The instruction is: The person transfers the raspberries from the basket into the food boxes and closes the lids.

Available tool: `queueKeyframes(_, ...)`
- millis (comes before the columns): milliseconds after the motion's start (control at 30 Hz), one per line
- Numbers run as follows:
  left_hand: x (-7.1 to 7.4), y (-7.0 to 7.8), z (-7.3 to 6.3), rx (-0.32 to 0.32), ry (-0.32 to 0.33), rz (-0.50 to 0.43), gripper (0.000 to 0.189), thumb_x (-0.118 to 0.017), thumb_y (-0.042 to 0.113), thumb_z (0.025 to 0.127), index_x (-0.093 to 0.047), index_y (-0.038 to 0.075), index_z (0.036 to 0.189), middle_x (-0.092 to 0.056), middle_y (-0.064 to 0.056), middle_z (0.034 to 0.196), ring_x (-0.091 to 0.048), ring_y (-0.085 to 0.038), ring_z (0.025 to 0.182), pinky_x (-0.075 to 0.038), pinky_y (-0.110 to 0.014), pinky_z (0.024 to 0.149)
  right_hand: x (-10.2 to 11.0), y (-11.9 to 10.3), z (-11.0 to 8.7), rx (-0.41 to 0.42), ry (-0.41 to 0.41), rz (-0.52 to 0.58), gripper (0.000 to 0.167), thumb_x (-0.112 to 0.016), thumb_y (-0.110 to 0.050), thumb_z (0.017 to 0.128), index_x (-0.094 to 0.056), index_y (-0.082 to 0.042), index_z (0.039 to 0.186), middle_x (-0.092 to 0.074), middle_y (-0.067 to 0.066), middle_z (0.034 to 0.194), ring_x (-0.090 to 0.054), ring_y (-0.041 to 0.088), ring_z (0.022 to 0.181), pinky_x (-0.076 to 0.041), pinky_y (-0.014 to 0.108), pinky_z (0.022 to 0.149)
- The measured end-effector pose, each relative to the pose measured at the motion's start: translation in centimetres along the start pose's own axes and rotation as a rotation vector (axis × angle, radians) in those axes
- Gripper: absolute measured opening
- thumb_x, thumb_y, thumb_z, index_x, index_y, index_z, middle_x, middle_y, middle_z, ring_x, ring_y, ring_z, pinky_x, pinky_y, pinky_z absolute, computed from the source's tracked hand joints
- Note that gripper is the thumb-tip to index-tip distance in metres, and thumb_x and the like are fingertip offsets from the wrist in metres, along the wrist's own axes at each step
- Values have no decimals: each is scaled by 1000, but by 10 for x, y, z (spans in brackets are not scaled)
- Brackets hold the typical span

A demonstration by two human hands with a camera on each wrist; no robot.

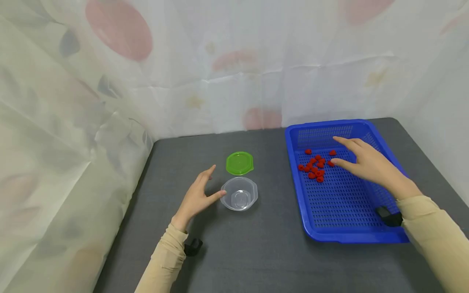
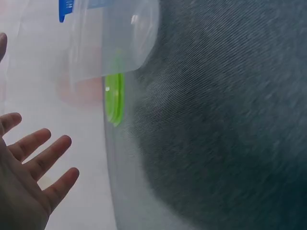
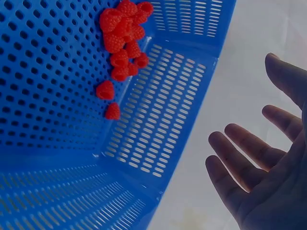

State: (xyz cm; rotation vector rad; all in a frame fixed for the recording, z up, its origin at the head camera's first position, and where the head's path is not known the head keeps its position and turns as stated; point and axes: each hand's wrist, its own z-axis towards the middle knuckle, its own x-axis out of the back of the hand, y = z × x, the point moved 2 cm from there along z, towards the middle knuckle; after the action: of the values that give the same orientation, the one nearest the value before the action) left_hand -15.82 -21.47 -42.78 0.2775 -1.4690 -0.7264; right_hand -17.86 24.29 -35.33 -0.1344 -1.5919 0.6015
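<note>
Several red raspberries [image 1: 316, 169] lie loosely grouped in the left part of a blue perforated basket [image 1: 340, 236]. Above the basket hovers my right hand [image 1: 366, 162], fingers extended and apart, holding nothing; the raspberries [image 3: 122, 28] are below it in the right wrist view. A clear plastic bowl [image 1: 239, 194] stands uncovered in the middle of the table. My left hand [image 1: 198, 197] is at the bowl's left side, fingers spread, with the thumb tip close to the rim; whether it touches cannot be told. Behind the bowl lies a green lid [image 1: 239, 163].
The grey table [image 1: 256, 252] carries the bowl, lid and basket. White patterned sheeting [image 1: 205, 53] hangs behind the table and along its left side. Black straps sit at both wrists, over beige sleeves [image 1: 165, 254].
</note>
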Motion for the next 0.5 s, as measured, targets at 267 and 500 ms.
queueKeyframes(267,-23,-2,-3,-6,-65,-91,89,-70,52,76,-16,41,146,-37,-5,146,-47,-26,124,-42,-54,95,-9,7,6,-7,-30,33,69,-54,-46,91,-30,-12,146,-43,25,132,-48,38,111,-45,53,77)
queueKeyframes(500,-34,-2,-7,8,-87,-148,95,-74,51,73,-17,36,147,-36,-4,146,-47,-26,125,-41,-54,97,-20,11,14,-14,-64,76,65,-52,-46,92,-35,-10,144,-45,24,132,-50,39,111,-44,55,80)
